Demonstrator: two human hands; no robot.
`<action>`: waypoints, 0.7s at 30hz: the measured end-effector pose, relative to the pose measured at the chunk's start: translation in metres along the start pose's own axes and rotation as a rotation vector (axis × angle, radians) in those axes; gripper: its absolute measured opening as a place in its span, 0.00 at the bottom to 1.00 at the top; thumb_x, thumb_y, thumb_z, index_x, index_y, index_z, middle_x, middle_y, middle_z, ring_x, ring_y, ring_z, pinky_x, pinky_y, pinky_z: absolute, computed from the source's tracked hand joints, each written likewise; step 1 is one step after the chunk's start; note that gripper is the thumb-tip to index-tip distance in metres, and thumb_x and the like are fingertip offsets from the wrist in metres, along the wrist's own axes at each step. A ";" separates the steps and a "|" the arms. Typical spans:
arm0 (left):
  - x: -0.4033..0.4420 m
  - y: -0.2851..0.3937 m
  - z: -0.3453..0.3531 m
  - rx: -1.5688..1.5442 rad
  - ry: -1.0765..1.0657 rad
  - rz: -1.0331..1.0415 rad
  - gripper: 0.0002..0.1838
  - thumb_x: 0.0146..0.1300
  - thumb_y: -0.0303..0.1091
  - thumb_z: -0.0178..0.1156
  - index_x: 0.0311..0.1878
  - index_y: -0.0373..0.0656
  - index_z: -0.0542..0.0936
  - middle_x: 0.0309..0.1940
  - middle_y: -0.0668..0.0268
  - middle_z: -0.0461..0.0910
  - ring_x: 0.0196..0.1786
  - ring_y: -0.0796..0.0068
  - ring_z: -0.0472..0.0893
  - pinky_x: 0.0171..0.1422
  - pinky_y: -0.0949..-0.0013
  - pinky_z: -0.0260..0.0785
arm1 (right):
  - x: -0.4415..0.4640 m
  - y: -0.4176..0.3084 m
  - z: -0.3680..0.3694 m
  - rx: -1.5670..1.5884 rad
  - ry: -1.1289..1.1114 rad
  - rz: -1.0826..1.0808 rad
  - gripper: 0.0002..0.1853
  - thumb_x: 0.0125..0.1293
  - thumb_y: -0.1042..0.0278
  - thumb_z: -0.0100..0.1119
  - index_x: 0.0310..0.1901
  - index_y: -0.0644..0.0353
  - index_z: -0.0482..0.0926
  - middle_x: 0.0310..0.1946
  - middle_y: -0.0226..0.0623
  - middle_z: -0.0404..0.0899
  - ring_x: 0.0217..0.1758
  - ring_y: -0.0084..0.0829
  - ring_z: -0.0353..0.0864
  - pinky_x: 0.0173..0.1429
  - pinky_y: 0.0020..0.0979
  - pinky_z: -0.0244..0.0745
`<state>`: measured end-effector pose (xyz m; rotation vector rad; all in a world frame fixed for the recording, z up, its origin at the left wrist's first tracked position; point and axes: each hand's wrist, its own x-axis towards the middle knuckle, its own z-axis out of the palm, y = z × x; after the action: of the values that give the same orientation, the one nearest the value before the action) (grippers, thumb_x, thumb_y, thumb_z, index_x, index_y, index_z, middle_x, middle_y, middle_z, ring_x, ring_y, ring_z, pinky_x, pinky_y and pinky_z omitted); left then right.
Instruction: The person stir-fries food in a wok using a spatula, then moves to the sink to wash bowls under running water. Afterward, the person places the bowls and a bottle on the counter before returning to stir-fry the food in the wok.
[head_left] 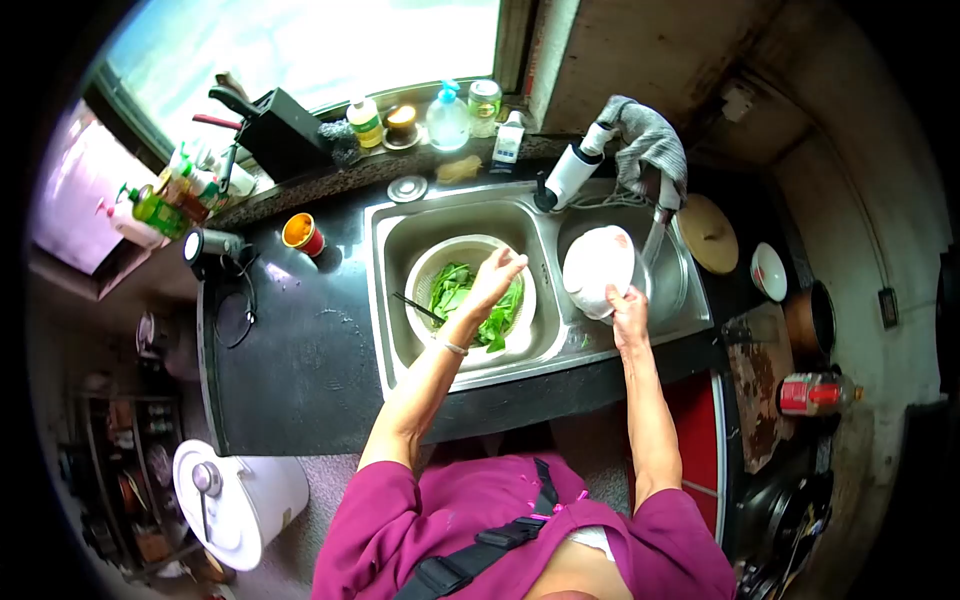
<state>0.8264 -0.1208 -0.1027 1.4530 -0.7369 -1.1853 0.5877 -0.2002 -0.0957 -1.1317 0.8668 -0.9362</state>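
A: Hands first.

B: Right hand [629, 314] is closed on the near edge of a white bowl [597, 265]. Bowl sits tilted above the right basin [572, 340], toward its left edge. Can't tell if inside or underside faces us.

A: Left?

B: Left hand [495, 280] is narrow, fingers bunched, above a colander [462, 250]. Can't tell if anything is pinched.

A: Colander contents?

B: Leafy greens [452, 285]. It stands in the left basin [392, 260], nearer the front edge. Dark stick [415, 306] crosses its left rim.

A: Step?

B: My read: kitchen washing, bowl being emptied or rinsed, greens parked alongside. White tap [573, 178] is at the sink's [450, 200] back edge, grey cloth [645, 145] beside it. Can't make out running water.

A: Next move calls for?

B: Firm rim grip; a wet bowl could slip. I'd keep it clear of the right basin's left edge and bring the left hand under for support. Greens look loose, so no knocking the colander.

A: Bench [270, 370]?

B: Orange cup [303, 234] just off the sink's back left corner. Round lid [707, 234] along the right edge, small bowl [768, 272] beyond it. None blocks the hands.
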 end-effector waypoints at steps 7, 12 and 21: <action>0.053 0.029 -0.018 -0.081 0.097 0.114 0.42 0.55 0.51 0.62 0.64 0.30 0.58 0.54 0.48 0.71 0.55 0.64 0.72 0.58 0.67 0.64 | -0.053 -0.020 0.039 -1.323 -0.102 -0.633 0.13 0.50 0.74 0.59 0.41 0.56 0.79 0.23 0.46 0.77 0.27 0.48 0.78 0.30 0.42 0.71; 0.116 0.029 0.009 0.047 0.087 0.220 0.42 0.57 0.56 0.58 0.62 0.29 0.60 0.51 0.48 0.73 0.53 0.64 0.73 0.57 0.66 0.64 | -0.064 -0.019 0.026 -1.434 -0.162 -0.696 0.05 0.48 0.74 0.59 0.22 0.60 0.71 0.20 0.42 0.75 0.25 0.46 0.77 0.29 0.41 0.70; 0.178 0.022 0.034 0.320 0.202 0.363 0.24 0.63 0.49 0.50 0.55 0.41 0.71 0.45 0.47 0.76 0.52 0.52 0.75 0.54 0.60 0.66 | -0.079 -0.024 0.004 -1.317 -0.203 -0.641 0.04 0.48 0.72 0.57 0.21 0.58 0.72 0.19 0.38 0.76 0.25 0.40 0.77 0.32 0.37 0.70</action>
<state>0.8540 -0.2998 -0.1287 1.5873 -1.0306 -0.6535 0.5591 -0.1298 -0.0638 -2.7009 0.9572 -0.6554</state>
